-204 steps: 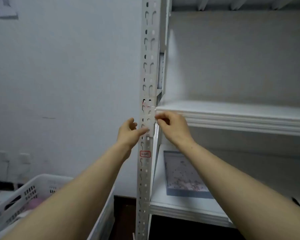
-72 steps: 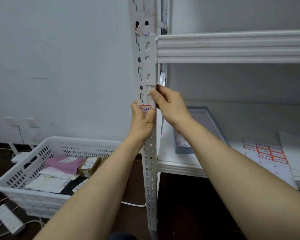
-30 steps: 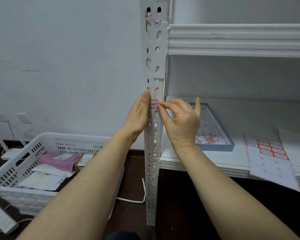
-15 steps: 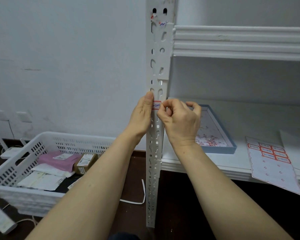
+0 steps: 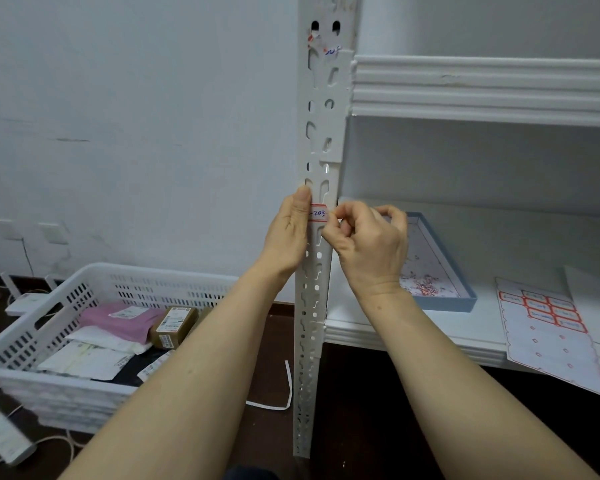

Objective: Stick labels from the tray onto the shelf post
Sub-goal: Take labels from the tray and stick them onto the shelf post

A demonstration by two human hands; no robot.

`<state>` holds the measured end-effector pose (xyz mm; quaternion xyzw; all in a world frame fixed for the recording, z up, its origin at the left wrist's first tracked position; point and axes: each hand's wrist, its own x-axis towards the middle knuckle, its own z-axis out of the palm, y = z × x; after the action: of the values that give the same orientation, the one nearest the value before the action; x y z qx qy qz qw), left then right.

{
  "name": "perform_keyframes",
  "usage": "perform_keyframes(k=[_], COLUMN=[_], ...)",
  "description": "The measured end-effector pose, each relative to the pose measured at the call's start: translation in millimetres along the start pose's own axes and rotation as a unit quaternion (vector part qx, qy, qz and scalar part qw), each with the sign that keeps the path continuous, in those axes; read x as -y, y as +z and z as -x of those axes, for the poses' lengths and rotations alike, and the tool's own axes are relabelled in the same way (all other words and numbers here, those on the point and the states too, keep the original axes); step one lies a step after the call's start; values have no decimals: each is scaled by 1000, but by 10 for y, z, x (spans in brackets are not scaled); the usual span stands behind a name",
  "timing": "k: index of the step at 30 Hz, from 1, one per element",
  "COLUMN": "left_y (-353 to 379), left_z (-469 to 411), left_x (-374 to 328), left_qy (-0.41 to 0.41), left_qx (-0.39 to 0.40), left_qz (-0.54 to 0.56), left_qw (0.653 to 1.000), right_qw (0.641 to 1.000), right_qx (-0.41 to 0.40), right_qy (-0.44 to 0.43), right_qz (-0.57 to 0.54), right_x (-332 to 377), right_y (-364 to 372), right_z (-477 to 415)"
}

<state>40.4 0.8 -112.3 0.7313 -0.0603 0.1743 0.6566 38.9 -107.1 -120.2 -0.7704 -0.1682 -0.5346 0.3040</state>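
Note:
A white perforated shelf post (image 5: 321, 140) stands upright in the middle of the view. A small red-bordered label (image 5: 318, 213) marked "203" sits on its front face at hand height. My left hand (image 5: 288, 233) grips the post from the left, with the thumb lying on the label's left end. My right hand (image 5: 368, 244) is curled, and its thumb and forefinger pinch the label's right edge at the post's corner. A shallow blue tray (image 5: 440, 301) with small red bits lies on the lower shelf behind my right hand. An older torn label (image 5: 331, 50) clings higher up the post.
A label sheet (image 5: 548, 327) with red-bordered stickers overhangs the lower shelf's (image 5: 413, 336) front edge at right. A white slotted basket (image 5: 84, 327) of parcels stands on the dark floor at left, with power strips and cables beside it. An upper shelf beam (image 5: 482, 88) runs right from the post.
Both hands came down the post from the upper shelf level to the label. Over the last second my right fingers curled in tighter on the label's right edge.

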Motion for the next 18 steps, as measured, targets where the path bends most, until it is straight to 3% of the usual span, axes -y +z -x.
perform_keyframes(k=[13,16,18], left_y=[-1,2,12], left_z=[19,19,29], left_x=[-26,-22,-29], left_qy=[-10,-19,-20], left_qx=[-7,-4,-10], left_qz=[2,10,19], left_qw=[1000,1000,1000], right_qw=[992,958,947], right_qx=[22,49,55], right_qy=[96,212,234], right_qz=[-81,-189,-212], right_x=[29,27,26], right_y=[-120,-166,-187], right_z=[108,92,83])
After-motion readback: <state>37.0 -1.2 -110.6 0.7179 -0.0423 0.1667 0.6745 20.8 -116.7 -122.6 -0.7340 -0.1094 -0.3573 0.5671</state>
